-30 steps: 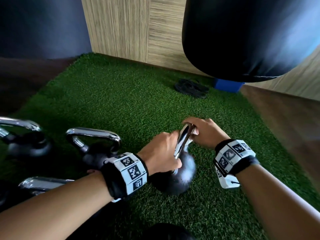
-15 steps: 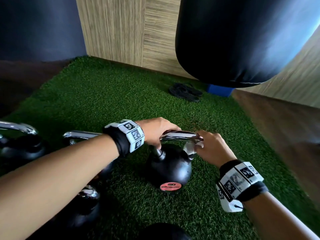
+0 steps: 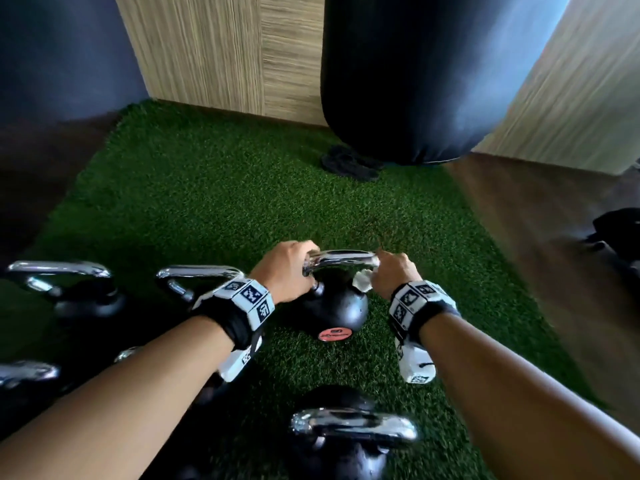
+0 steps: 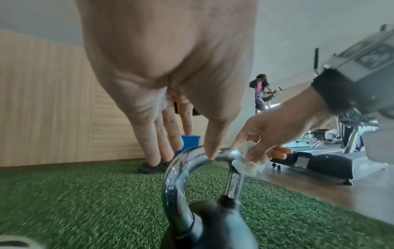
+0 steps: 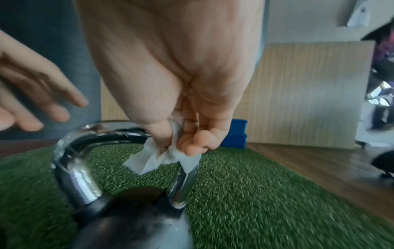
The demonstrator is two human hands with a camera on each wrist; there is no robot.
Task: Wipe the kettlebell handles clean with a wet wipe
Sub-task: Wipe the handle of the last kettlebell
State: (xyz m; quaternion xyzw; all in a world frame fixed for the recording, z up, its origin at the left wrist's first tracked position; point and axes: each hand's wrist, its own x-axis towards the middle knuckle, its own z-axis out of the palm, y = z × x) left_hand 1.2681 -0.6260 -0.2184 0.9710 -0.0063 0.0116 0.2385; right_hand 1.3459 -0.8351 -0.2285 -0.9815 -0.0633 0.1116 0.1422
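A black kettlebell [image 3: 332, 306] with a chrome handle [image 3: 341, 259] stands on green turf [image 3: 207, 202] in the middle of the head view. My left hand [image 3: 291, 268] rests on the handle's left end. In the left wrist view its fingers [image 4: 162, 138] hang straight behind the handle [image 4: 172, 176] and the thumb [image 4: 210, 151] touches the top. My right hand [image 3: 391, 275] pinches a crumpled white wet wipe [image 3: 362, 284] against the handle's right bend. In the right wrist view, the thumb and fingers of that right hand [image 5: 177, 143] squeeze the wipe [image 5: 149, 161] around the right leg.
More chrome-handled kettlebells stand at left [image 3: 86, 299] [image 3: 194, 282] and close below my arms [image 3: 349, 431]. A black punching bag [image 3: 415, 81] hangs beyond, with a dark bundle [image 3: 349, 164] under it. Wooden floor [image 3: 536, 237] borders the turf on the right. Treadmills [image 4: 319, 161] stand farther off.
The kettlebell turned so its handle now lies crosswise to me. My left hand moved from the handle's side to its left end. My right hand kept the wipe at the right end.
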